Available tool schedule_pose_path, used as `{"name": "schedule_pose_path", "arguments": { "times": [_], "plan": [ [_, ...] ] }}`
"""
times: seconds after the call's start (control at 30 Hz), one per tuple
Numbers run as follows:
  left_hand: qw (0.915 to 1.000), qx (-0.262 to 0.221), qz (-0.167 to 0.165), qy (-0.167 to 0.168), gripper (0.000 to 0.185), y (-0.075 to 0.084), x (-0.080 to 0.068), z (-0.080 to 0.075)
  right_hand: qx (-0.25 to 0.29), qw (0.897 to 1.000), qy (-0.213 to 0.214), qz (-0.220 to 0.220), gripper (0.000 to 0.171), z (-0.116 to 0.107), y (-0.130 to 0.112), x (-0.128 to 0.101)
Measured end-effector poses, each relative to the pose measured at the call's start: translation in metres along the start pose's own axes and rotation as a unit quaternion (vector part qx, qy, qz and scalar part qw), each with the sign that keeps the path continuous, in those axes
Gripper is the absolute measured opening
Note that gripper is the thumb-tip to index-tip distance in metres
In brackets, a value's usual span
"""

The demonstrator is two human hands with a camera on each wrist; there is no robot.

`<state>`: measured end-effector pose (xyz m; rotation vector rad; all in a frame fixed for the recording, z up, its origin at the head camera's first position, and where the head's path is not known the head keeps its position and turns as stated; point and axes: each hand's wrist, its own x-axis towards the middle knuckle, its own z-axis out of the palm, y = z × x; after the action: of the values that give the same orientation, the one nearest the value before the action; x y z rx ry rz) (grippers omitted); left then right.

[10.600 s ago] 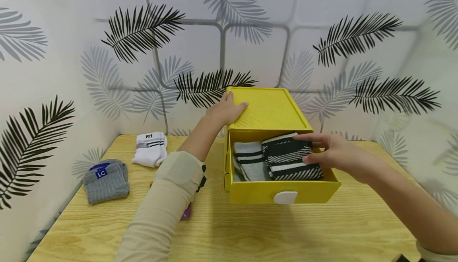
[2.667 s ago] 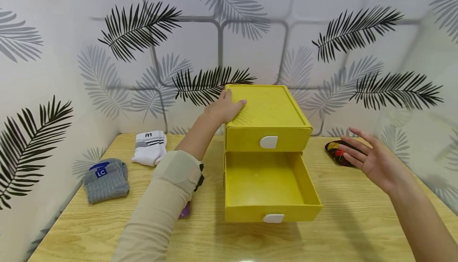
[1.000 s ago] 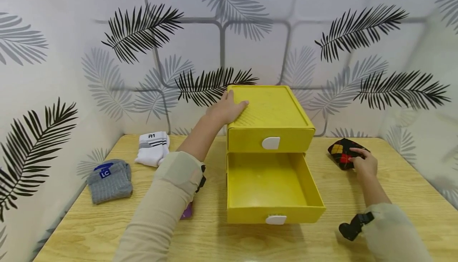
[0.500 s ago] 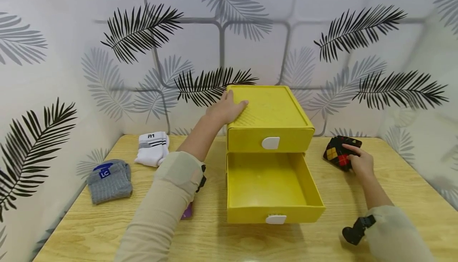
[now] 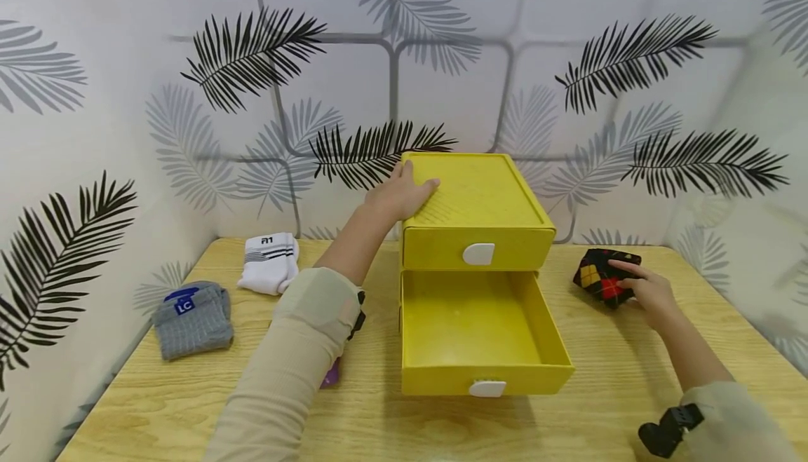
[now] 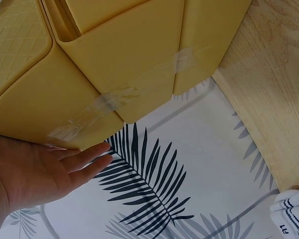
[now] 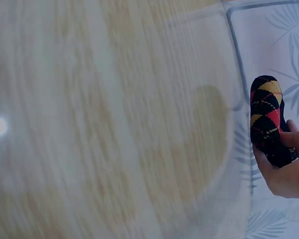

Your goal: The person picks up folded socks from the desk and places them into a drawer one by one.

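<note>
Looks to me like this is the pick-up step: the right hand (image 5: 655, 297) has the folded plaid sock bundle (image 5: 596, 280) pinched, thumb on one side and fingers on the other in the right wrist view, off to the right of the yellow drawer unit (image 5: 480, 192). The bundle is tilted, and honestly I can't tell if it's fully clear of the table (image 5: 587, 392). Meanwhile the left hand (image 5: 402, 192) rests on the unit's top left edge, thumb apart on the top, other fingers pretty straight along the edge, not clutching anything; my guess is it's there to steady things. Lower drawer (image 5: 435, 381) is pulled out, upper drawer (image 5: 435, 249) is pushed in. So I'd say the next move calls for lifting the bundle, swinging it left past the drawer's right wall and lowering it in, keeping the fold snug so it doesn't flop open. Over on the left there's a white sock bundle (image 5: 268, 266) and a gray sock bundle (image 5: 196, 322), both untouched, plus something purple (image 5: 331, 376) mostly behind the left sleeve (image 5: 278, 378).
</note>
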<state>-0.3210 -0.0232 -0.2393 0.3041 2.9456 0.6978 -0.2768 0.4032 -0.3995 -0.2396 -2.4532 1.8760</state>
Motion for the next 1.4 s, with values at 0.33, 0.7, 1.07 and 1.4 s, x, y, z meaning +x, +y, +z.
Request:
{"name": "schedule_pose_path", "arguments": {
  "times": [0.33,0.7,1.07,1.4],
  "plan": [
    [1.0,-0.003,-0.001,-0.003,0.076,-0.002,0.0,0.0,0.014,0.996,-0.087,-0.018,0.045,-0.013,-0.027,-0.018],
    [1.0,-0.006,0.003,-0.004,0.075,0.0,0.0,0.0,-0.014,0.988,-0.147,-0.049,0.039,-0.013,-0.056,-0.051],
    [1.0,-0.003,0.006,-0.003,0.074,0.001,0.002,0.0,-0.031,0.981,-0.184,-0.045,0.043,-0.008,-0.082,-0.079],
    [1.0,-0.004,0.006,-0.001,0.075,0.0,0.001,0.0,-0.01,0.972,-0.225,-0.063,0.043,0.006,-0.102,-0.104]
  ]
}}
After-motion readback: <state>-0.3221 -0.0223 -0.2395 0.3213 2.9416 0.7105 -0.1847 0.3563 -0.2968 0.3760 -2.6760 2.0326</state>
